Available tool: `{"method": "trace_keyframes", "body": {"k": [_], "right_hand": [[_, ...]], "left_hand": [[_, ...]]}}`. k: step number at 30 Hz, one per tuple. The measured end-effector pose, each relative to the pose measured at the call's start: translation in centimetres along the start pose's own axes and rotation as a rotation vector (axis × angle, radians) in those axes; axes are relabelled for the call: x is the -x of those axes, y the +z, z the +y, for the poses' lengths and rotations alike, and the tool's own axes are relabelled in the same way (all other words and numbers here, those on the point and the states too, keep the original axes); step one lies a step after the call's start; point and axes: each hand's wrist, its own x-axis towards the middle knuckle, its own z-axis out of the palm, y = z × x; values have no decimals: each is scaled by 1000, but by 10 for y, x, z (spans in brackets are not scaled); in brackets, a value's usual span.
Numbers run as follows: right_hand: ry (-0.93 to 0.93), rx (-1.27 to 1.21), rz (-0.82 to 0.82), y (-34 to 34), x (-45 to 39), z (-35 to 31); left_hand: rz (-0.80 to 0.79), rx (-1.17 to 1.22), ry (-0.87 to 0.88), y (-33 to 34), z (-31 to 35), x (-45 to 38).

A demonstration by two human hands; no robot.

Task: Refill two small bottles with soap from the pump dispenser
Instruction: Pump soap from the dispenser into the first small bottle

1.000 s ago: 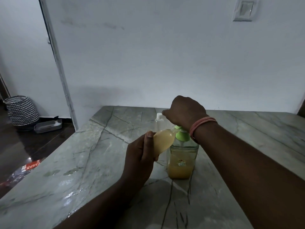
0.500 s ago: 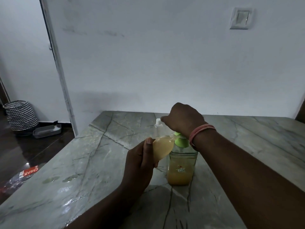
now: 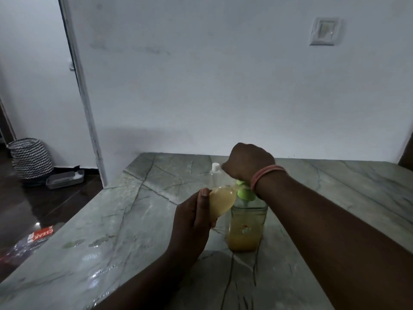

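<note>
A clear pump dispenser (image 3: 245, 229) with a green pump top stands on the marble table (image 3: 125, 231), partly full of orange-yellow soap. My right hand (image 3: 247, 161) sits on the pump head with fingers curled over it, hiding most of the head. My left hand (image 3: 192, 222) grips a small clear bottle (image 3: 222, 201) filled with yellowish soap, tilted with its mouth up against the spout. A second small clear bottle with a white cap (image 3: 216, 170) stands behind the dispenser, partly hidden by my right hand.
The white wall (image 3: 223, 86) runs along the table's far edge, with a switch (image 3: 325, 31) above. Left of the table, the floor holds a patterned basket (image 3: 31, 158), a grey tray (image 3: 64, 179) and a red-labelled packet (image 3: 33, 238). Wet patches (image 3: 87, 242) lie on the table's left part.
My right hand stays on the pump head, a little higher above the dispenser's shoulder than half a second ago. The left hand keeps the small bottle at the spout. The view has shifted slightly.
</note>
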Motion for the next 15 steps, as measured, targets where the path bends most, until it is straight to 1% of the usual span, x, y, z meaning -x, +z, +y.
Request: {"method": "trace_keyframes", "body": {"k": [2,5,7,12,15], "right_hand": [[-9,-16,48,-2,3,-1],[37,-96,52,-5,6,2],[39,-121,90,-8,7,2],[90,-231,299,-9,8,-2],[91,-276,454,-16,9,-1]], "left_hand": [[-39,71,-27,-3,1,-1],[-173,206,-99,-7,-1,-3],[-233,275,-116,-10,-3,-5],[-358,431,-203,-16,-2,-10],[-398,516,-265,-16,-6,-12]]}}
